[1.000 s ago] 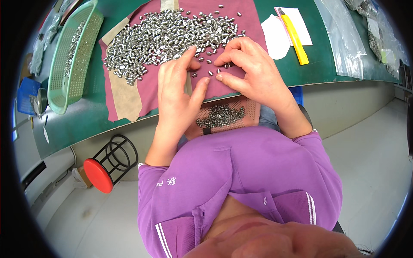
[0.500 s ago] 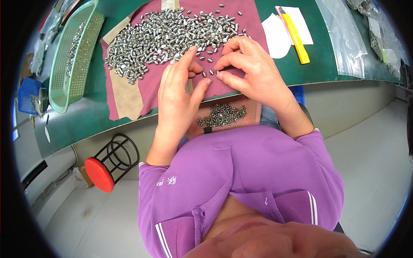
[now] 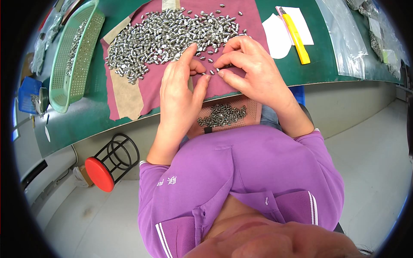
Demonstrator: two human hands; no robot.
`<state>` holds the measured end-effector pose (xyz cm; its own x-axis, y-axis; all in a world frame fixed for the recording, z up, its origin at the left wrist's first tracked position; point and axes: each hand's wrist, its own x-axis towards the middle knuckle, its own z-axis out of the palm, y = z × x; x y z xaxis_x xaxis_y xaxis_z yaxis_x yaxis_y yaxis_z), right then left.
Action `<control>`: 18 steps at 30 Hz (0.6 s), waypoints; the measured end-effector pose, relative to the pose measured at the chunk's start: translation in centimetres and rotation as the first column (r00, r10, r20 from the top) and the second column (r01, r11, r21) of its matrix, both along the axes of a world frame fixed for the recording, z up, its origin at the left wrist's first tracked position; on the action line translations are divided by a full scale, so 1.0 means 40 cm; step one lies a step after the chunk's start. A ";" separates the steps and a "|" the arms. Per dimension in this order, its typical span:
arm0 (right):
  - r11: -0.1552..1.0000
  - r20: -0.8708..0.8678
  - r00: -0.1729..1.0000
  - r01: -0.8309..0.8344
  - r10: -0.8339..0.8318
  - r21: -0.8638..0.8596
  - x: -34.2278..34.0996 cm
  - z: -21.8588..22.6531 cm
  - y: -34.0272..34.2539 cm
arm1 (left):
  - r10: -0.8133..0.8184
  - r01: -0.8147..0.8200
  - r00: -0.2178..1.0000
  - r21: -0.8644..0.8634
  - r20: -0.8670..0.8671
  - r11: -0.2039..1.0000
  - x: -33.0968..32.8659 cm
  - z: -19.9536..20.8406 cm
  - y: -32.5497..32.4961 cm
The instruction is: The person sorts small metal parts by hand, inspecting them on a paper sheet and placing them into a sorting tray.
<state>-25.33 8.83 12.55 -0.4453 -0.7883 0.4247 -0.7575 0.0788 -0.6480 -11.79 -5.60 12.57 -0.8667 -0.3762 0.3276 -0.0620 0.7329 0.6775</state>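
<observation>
Either side of a loose stud (image 3: pixel 211 72) on the cloth (image 3: pixel 248 21), left hand (image 3: pixel 177 88) and right hand (image 3: pixel 258 71) pinch narrowly — on studs or not, I cannot tell. Pile (image 3: pixel 172 38) crowds 11 o'clock; green basket (image 3: pixel 58 84) at 9, knife (image 3: pixel 296 38) at 2, pink basket (image 3: pixel 254 112) at 6 — past the table (image 3: pixel 81 120) edge.

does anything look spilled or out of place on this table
Only slightly: a few small silvery metal pieces lie apart from the large heap on the maroon cloth, and the yellow plastic cutter lies askew, overhanging the white paper. Nothing looks clearly damaged.
</observation>
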 end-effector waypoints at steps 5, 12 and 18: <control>1.000 0.012 1.000 0.004 -0.004 0.012 0.001 0.004 0.001 | -0.025 0.024 1.000 0.114 0.005 0.993 -0.003 0.004 0.007; 0.998 0.052 0.997 0.058 -0.056 -0.031 0.002 -0.004 0.010 | -0.030 0.032 0.999 0.073 -0.027 0.997 -0.008 0.005 0.011; 0.999 0.059 0.998 0.024 -0.023 -0.027 -0.002 -0.004 0.008 | -0.026 0.029 0.999 0.130 -0.024 0.991 -0.018 -0.005 0.014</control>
